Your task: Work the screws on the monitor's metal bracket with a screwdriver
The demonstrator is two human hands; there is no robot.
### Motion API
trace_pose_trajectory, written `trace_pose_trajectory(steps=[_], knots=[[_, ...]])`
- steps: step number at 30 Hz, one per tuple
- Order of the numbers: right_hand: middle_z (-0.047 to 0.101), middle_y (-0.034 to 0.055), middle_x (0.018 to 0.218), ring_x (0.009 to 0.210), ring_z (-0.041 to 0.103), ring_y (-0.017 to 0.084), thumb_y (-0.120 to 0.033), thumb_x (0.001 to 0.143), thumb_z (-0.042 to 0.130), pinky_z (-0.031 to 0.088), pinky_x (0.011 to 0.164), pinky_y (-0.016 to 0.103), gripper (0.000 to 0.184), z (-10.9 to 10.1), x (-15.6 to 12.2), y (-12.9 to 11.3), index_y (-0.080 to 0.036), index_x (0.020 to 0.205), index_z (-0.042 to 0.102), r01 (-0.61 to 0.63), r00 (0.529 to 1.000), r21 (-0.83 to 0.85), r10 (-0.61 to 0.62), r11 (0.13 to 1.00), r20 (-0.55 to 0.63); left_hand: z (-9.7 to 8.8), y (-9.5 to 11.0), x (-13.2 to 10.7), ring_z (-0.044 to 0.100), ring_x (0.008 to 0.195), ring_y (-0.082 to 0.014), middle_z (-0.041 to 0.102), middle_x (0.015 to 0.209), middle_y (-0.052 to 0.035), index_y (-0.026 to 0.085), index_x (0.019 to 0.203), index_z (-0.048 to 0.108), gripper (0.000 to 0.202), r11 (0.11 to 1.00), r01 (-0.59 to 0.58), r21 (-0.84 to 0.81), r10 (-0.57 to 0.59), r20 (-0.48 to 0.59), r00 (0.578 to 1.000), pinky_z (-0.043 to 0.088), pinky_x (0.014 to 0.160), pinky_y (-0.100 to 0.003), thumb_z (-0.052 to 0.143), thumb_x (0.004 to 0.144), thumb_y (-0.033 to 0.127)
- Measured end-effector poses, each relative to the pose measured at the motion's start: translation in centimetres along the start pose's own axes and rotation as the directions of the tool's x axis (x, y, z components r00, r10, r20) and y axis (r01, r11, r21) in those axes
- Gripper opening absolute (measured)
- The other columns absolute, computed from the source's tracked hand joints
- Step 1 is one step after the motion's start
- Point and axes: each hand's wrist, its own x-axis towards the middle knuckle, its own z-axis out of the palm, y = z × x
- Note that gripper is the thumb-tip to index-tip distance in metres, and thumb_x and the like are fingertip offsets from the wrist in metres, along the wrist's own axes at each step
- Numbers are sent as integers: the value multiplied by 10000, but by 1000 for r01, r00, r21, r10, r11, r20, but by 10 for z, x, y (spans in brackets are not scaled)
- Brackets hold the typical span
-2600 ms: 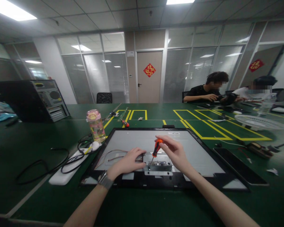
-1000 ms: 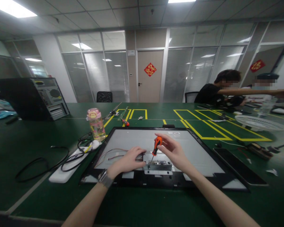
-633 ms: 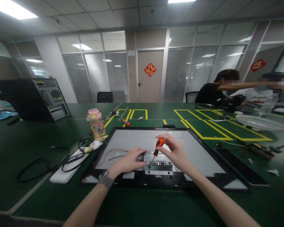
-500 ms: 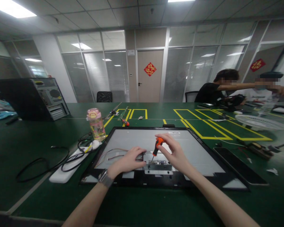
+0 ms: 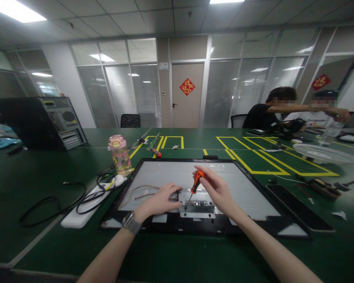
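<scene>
A monitor panel [image 5: 238, 188] with a grey back and black frame lies flat before me. On its lower middle sits a silver metal bracket [image 5: 206, 214] with a row of ports. My right hand [image 5: 220, 190] is closed on an orange-and-black screwdriver [image 5: 198, 180], fingers at the top of its handle. The tilted shaft reaches down to the left part of the bracket; its tip is too small to make out. My left hand [image 5: 163, 199] holds the bracket's left edge, thumb and fingers spread along it. Thin wires [image 5: 140, 188] run on the panel left of that hand.
On the left are a white power strip [image 5: 81, 210] with black cables, a pink-lidded bottle [image 5: 120, 155] and a computer case [image 5: 38, 122]. Another screwdriver [image 5: 157, 153] lies beyond the panel. A long black bar [image 5: 299, 206] lies to the right. Two people sit at the far right.
The screwdriver handle leans slightly more to the right, and my right fingers have shifted on it. My left hand stays in place. At the far right, a person's outstretched arm has moved.
</scene>
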Motion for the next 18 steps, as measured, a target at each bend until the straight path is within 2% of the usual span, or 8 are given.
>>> trace_pose_trajectory(steps=[4,9,15,18], knots=[[590,47,885,836,574,204,-303,844,596,478,792,363,202,1,0,3,-252,1034,640,1,998,-71,-6,997,-64,0,0,0,483,1114,-236,515,1186,-72,221,1290,482,503,1000,8,3,-8,3,1000,364,990,-337,582,814,351],[608,68,997,948,586,216,-287,938,410,457,857,385,288,-1,-1,0,-252,1170,576,-6,1000,-16,6,1000,-9,1,-1,0,483,1113,-234,512,1197,-72,220,1298,474,499,1000,3,8,-3,4,1000,361,994,-343,565,826,357],[578,35,841,813,574,198,-320,863,565,487,793,369,218,0,-1,2,-248,1060,625,-16,999,-61,13,998,-48,1,-2,0,485,1110,-234,513,1187,-72,221,1294,475,506,1000,8,9,-8,7,1000,366,988,-335,579,816,348],[605,58,924,882,587,210,-320,904,493,485,820,383,253,-1,-2,1,-249,1117,610,-10,1000,-40,10,999,-21,1,-2,0,488,1107,-231,517,1179,-72,217,1286,482,495,1000,3,18,-3,3,1000,368,988,-334,577,819,350]])
